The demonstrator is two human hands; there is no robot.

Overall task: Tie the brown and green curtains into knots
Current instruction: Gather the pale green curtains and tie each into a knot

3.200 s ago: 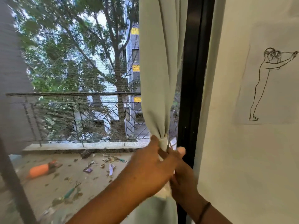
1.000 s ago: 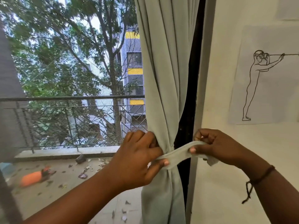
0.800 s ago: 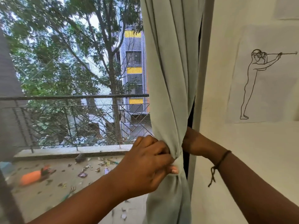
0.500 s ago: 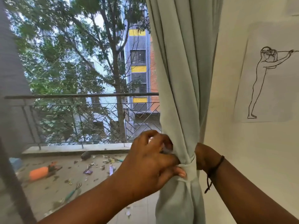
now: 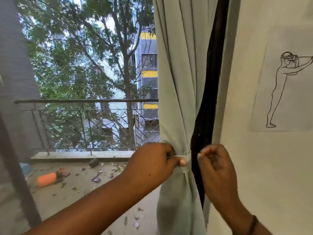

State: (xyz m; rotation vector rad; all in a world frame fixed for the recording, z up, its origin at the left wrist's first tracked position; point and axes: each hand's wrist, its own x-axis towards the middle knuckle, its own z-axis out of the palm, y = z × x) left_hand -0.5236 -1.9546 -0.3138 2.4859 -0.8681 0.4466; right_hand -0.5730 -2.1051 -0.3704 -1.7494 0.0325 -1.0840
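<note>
Green curtain (image 5: pixel 177 82): hangs at the right side of the window, gathered at mid-height by a fabric band (image 5: pixel 185 159).
Left hand (image 5: pixel 152 165): clenched on the curtain's left edge at the band, thumb pressed onto it.
Right hand (image 5: pixel 215 167): just right of the band, fingers curled; whether it grips anything cannot be told.
Line drawing (image 5: pixel 284 89): on the right wall.

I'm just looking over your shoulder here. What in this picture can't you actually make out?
- Head view: the band's end at the green curtain is covered by the left hand.
- The right hand is motion-blurred; whether it holds anything is unclear.
- The wall drawing is cut off by the right edge.
- The balcony litter is too small to identify.
- No brown curtain can be made out.
</note>
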